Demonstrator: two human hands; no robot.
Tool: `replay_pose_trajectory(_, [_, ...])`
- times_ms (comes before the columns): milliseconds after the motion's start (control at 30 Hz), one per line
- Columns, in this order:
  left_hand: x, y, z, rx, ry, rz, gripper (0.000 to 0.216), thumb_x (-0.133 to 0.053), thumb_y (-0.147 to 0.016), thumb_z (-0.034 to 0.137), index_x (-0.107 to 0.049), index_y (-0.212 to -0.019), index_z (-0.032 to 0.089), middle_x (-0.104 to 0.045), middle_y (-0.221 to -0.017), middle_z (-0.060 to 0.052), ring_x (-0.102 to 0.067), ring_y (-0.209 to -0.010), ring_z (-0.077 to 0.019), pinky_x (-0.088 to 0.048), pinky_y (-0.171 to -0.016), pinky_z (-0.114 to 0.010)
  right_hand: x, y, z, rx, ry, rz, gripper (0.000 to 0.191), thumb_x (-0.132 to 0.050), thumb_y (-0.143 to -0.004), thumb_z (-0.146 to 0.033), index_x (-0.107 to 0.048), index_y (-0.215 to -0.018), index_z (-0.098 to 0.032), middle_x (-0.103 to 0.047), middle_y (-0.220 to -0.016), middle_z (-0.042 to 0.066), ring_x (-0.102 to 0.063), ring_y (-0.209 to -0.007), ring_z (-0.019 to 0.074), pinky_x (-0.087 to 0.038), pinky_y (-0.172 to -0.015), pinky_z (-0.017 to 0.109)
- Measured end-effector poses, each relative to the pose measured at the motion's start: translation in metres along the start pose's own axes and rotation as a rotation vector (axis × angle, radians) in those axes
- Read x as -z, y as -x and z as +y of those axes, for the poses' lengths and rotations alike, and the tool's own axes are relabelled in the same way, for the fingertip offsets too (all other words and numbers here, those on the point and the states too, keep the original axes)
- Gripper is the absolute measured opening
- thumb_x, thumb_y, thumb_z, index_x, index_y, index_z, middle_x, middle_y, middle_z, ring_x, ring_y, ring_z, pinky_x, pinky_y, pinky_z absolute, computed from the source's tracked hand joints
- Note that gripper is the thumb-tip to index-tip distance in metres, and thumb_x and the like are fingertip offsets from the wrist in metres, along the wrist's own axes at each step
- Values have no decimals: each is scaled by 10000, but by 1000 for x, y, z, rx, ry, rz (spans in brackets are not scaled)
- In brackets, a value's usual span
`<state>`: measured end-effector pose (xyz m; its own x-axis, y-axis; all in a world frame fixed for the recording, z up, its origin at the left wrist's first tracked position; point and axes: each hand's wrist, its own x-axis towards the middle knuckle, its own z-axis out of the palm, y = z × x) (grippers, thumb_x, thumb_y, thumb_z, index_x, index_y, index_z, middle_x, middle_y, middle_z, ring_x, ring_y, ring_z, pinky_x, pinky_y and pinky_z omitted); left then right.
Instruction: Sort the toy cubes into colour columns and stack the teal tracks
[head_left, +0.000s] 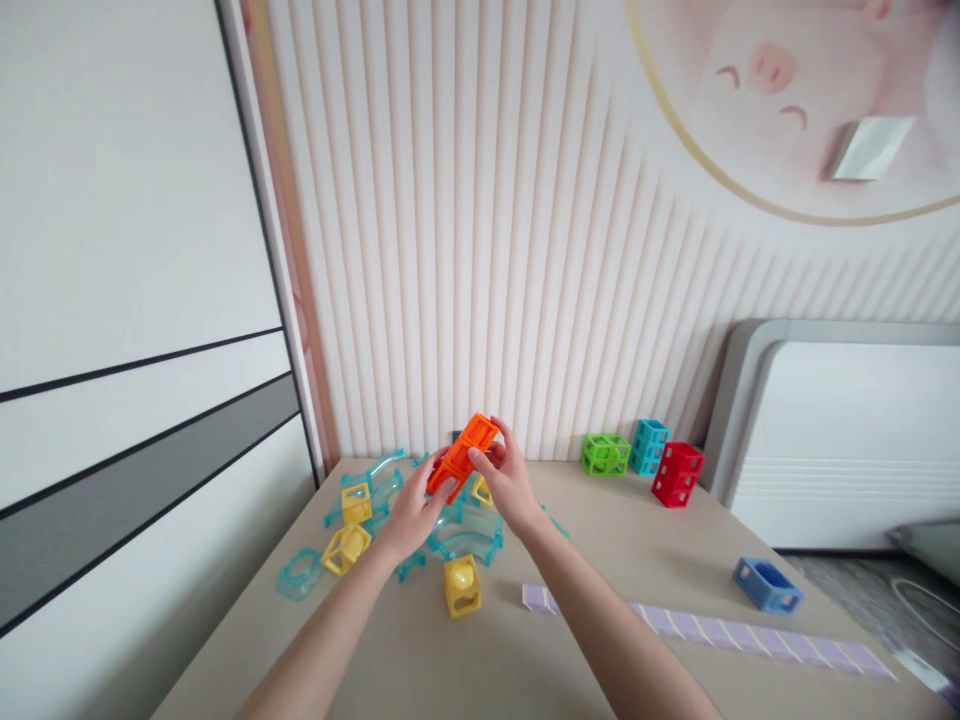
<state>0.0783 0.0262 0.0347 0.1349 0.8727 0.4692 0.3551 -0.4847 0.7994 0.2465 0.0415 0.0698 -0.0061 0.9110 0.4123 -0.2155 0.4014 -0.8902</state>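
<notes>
Both my hands hold an orange open-frame block piece (463, 455) up above the beige table (600, 560). My left hand (411, 512) grips its lower end with closed fingers. My right hand (508, 480) pinches its upper end from the right. Under the hands lie clear teal curved track pieces (465, 535) and several yellow cube blocks (346, 545). One yellow cube (462, 585) with a ball shape inside stands nearest to me.
Green (606, 454), cyan (649, 446) and red (678, 474) frame blocks stand at the back right by the ribbed wall. A blue block (766, 584) lies at the right. A strip of pale purple tiles (705, 630) runs across the front right. A white bed headboard (840, 430) stands right of the table.
</notes>
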Motion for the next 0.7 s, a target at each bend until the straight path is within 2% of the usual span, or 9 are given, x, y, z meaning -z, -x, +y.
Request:
replay_pose_trajectory(100, [5, -16, -19, 49, -181, 92, 484, -505, -963, 405, -454, -1394, 191, -623, -1319, -128, -615, -1198, -243, -529, -955, -369, -3, -12, -7, 137, 160, 135, 652, -667, -833, -379, -378, -1407, -264, -657, -1127, 74, -677, -990, 231, -578, -838, 388])
replay_pose_trajectory(167, [6, -25, -36, 109, -379, 136, 454, -514, -951, 313, -460, -1378, 169, -663, -1210, -119, -630, -1156, -241, -509, -982, -396, -1, -16, -9, 172, 219, 173, 649, -651, -844, -360, -361, -1416, -262, -647, -1149, 84, -671, -1006, 236, -579, -832, 392])
replay_pose_trajectory(333, [2, -49, -64, 182, -535, 131, 464, -544, -890, 168, -474, -1344, 104, -621, -1223, -168, -605, -1163, -274, -460, -1018, -425, 8, -14, 2, 83, 228, 93, 629, -682, -812, -343, -378, -1357, -259, -657, -1099, 61, -696, -922, 224, -593, -820, 406])
replay_pose_trajectory(533, [-8, -68, -75, 198, -630, 14, 438, -543, -879, 119, -500, -1315, 128, -607, -1252, -143, -590, -1198, -229, -416, -1037, -329, 21, -16, 19, -56, 255, 105, 733, -698, -745, -300, -330, -1375, -236, -645, -1116, 75, -698, -948, 237, -597, -826, 422])
replay_pose_trajectory(700, [-15, -68, -81, 247, -696, -29, 448, -523, -878, 98, -490, -1325, 119, -608, -1258, -167, -591, -1203, -248, -425, -1007, -339, 31, -21, 22, -89, 239, 78, 579, -701, -708, -258, -433, -1221, -239, -671, -1059, 51, -712, -917, 227, -597, -814, 404])
